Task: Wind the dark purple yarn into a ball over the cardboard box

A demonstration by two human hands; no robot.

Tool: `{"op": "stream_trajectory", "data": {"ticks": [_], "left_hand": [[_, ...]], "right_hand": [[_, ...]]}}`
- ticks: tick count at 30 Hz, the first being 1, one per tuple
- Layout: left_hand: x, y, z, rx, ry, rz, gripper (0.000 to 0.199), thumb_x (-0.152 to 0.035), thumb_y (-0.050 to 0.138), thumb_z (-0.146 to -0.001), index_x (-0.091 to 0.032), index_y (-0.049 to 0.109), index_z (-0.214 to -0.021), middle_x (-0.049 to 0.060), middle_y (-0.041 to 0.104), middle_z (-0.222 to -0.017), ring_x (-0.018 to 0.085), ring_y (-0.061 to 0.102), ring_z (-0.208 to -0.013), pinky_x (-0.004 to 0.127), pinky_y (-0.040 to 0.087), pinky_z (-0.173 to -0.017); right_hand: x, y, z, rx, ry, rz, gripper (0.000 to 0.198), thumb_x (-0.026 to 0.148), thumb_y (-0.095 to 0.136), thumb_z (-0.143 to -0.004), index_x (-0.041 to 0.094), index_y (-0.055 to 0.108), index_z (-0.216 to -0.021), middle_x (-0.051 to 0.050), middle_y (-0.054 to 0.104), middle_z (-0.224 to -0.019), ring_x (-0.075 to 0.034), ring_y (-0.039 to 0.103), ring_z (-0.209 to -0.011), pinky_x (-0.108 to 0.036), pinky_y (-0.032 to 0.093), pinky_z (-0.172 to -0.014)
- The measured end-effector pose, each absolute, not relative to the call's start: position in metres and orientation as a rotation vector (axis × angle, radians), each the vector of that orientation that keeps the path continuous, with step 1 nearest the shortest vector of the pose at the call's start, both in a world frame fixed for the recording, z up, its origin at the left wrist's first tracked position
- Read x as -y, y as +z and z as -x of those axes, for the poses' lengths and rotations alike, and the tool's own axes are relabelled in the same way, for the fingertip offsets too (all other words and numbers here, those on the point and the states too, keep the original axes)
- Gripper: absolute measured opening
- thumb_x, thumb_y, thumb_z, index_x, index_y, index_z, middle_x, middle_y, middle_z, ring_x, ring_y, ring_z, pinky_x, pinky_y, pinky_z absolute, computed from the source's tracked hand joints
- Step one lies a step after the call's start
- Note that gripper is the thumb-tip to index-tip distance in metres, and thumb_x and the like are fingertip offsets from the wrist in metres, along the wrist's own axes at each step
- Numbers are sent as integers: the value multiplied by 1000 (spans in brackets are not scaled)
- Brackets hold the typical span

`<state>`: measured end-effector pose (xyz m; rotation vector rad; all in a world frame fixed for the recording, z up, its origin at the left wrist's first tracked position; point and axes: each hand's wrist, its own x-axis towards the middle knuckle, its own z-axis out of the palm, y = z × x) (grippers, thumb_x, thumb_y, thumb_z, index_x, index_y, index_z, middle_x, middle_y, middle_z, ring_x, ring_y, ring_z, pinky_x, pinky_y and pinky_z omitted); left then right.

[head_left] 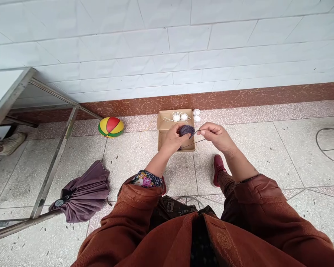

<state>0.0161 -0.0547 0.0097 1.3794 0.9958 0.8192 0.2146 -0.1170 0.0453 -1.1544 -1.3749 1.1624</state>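
White tiles cover the wall (pixel 180 39) in front of us, with a reddish-brown marbled skirting (pixel 133 106) along its foot and a speckled terrazzo floor (pixel 247 142) spreading out below. Over on the left stands a metal-framed table (pixel 2 83), and beyond its leg I can see another person's pale shoe (pixel 12 144). A yellow, red and green ball (pixel 111 127) sits near the skirting, and a purple umbrella (pixel 85 198), loosely folded, lies on the floor nearer to us

The person in the rust-brown jacket (pixel 172 237) stands over an open cardboard box (pixel 161 120). Two white yarn balls (pixel 176 116) lie in its far half, loose strands around them, and two more white bundles (pixel 196 112) sit just outside its right edge. Above the near half, the left hand (pixel 173 139) holds a dark purple-grey yarn ball (pixel 186 130), fingers curled around it. The right hand (pixel 214 135) is just beside it, thumb and forefinger pinching dark yarn at the ball's right side; a dark strand (pixel 193 142) slants from below that hand down towards the box
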Motion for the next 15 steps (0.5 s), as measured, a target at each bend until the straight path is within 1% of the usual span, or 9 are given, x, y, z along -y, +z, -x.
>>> {"op": "stream_trajectory", "data": {"ticks": [3,5,9,11,13,15], "left_hand": [[56,4,-18,-1058,745,-1465,38,-27,82,-70,-19,72,-105,9,72,-105,21,65,-96,41,50,-95],[59,4,-19,-1013,649,-1484,39,-26,82,-68,-19,74,-105,7,73,-104,21,66,-95,42,50,-97],[68,13,-17,-741,514,-1368,48,-27,83,-70,-20,70,-115,8,73,-109,21,67,-98,42,51,-97],[72,20,-16,-629,534,-1253,55,-30,84,-71,-22,66,-123,8,72,-110,21,67,-99,39,53,-94],[73,26,-15,-558,588,-1133,61,-36,85,-73,-25,62,-128,8,70,-114,21,68,-102,38,55,-92],[71,28,-15,-542,687,-1047,62,-40,84,-73,-25,62,-129,9,68,-120,23,67,-108,39,55,-94]], "right_hand": [[116,47,-221,1321,1101,1188,34,58,77,-83,24,76,-85,-3,72,-82,-19,61,-77,-36,50,-76],[113,45,-225,1311,1060,1216,33,57,79,-81,25,76,-84,-3,72,-84,-19,62,-79,-36,51,-78],[104,34,-232,1227,888,1315,30,55,76,-85,25,73,-85,-1,69,-83,-18,59,-80,-34,48,-79],[99,25,-232,1211,834,1406,30,53,73,-87,24,70,-84,0,64,-77,-17,54,-75,-32,45,-74],[97,16,-228,1265,862,1472,29,52,70,-88,24,68,-83,1,59,-73,-17,50,-71,-31,42,-69],[98,8,-219,1367,923,1481,28,50,66,-90,23,66,-83,2,56,-71,-16,49,-70,-30,40,-67]]}}
